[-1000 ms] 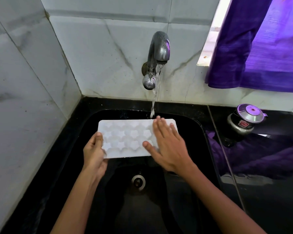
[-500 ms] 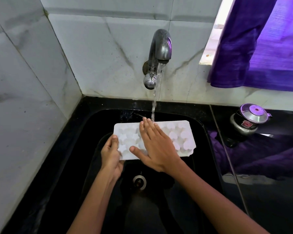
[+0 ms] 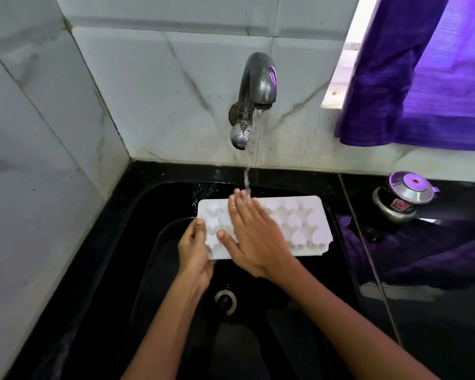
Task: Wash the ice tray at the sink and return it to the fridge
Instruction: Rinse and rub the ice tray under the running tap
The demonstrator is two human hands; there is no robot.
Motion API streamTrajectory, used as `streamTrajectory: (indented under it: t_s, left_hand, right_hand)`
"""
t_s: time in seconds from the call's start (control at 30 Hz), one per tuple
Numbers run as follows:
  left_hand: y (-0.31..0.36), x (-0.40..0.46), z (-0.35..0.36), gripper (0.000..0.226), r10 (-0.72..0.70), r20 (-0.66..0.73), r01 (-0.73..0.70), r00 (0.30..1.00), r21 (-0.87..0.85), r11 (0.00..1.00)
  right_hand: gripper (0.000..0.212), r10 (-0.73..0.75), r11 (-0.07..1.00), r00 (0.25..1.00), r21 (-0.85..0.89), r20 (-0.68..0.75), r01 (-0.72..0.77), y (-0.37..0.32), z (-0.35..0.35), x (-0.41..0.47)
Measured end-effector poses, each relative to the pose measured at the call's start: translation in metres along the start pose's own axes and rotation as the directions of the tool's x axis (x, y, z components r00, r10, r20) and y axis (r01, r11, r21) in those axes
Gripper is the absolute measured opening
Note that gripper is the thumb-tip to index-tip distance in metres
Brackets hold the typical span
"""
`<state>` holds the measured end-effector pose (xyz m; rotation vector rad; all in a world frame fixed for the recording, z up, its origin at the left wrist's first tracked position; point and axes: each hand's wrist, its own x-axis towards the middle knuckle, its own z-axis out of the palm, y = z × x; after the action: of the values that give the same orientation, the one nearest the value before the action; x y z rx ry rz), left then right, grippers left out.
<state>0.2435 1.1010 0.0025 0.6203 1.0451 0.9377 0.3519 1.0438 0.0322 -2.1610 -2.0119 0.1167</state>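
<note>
Your left hand (image 3: 194,249) pinches the near left corner of the ice tray (image 3: 299,223), thumb on top, likely to keep it level over the black sink (image 3: 137,270) while you scrub. The tray sits in the air above the basin, under the tap (image 3: 254,89). Your right hand (image 3: 254,237) lies flat on the moulds, fingers straight and together, tips in the water stream (image 3: 248,171); presumably it rubs where the flow lands. Drain (image 3: 225,301) below, uncovered. Right of the sink: a small steel pot (image 3: 403,197) on the counter, purple curtain (image 3: 422,78) above. Nothing blocks the tray; the fridge is not in view
</note>
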Motion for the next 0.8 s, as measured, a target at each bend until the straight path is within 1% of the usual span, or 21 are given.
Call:
streamTrajectory:
  t_s: [0.1, 0.17, 0.23, 0.33, 0.43, 0.53, 0.6, 0.63, 0.7, 0.8]
  left_hand:
    - [-0.004, 0.001, -0.003, 0.027, -0.005, -0.013, 0.004, 1.000, -0.023, 1.000]
    - [-0.002, 0.003, -0.007, 0.029, 0.003, -0.032, -0.004, 0.999, -0.050, 0.999]
    - [0.001, 0.006, -0.010, 0.030, 0.006, -0.036, -0.008, 0.999, -0.061, 0.998]
    - [0.001, 0.005, -0.005, 0.028, -0.025, -0.007, 0.024, 1.000, -0.044, 0.999]
    - [0.000, 0.004, 0.005, 0.027, -0.041, 0.009, 0.042, 0.999, -0.055, 0.998]
    - [-0.003, 0.006, 0.015, 0.030, -0.047, 0.021, 0.048, 0.999, -0.055, 0.997]
    - [-0.007, 0.005, 0.022, 0.031, -0.042, 0.034, 0.043, 0.999, -0.031, 0.999]
    - [-0.009, 0.004, 0.024, 0.032, -0.042, 0.039, 0.043, 0.998, -0.024, 0.999]
    - [-0.012, 0.003, 0.024, 0.032, -0.047, 0.039, 0.048, 0.998, -0.024, 0.999]
    - [-0.012, 0.004, 0.020, 0.031, -0.046, 0.008, 0.046, 0.999, -0.050, 0.998]
  right_hand:
    - [0.068, -0.064, 0.998, 0.998, -0.017, -0.012, 0.063, 0.000, 0.004, -0.005]
    - [0.065, -0.059, 0.998, 0.998, -0.033, -0.019, 0.058, 0.011, 0.004, -0.012]
    - [0.067, 0.001, 0.999, 1.000, -0.054, -0.021, -0.003, 0.023, 0.003, -0.016]
    - [0.079, 0.131, 0.990, 0.991, -0.043, -0.030, -0.132, 0.031, -0.003, -0.011]
    - [0.084, 0.177, 0.981, 0.984, -0.073, -0.031, -0.179, 0.031, -0.008, 0.001]
    - [0.075, 0.098, 0.992, 0.995, -0.073, -0.028, -0.100, 0.020, -0.006, 0.005]
    - [0.068, 0.035, 0.997, 0.998, -0.066, -0.053, -0.039, 0.011, 0.000, 0.004]
    - [0.064, 0.005, 0.996, 0.997, -0.089, -0.071, -0.011, 0.007, 0.003, 0.001]
    - [0.059, -0.031, 0.992, 0.996, -0.122, -0.087, 0.020, 0.006, 0.006, -0.008]
    - [0.055, -0.069, 0.988, 0.995, -0.146, -0.071, 0.058, 0.015, 0.010, -0.027]
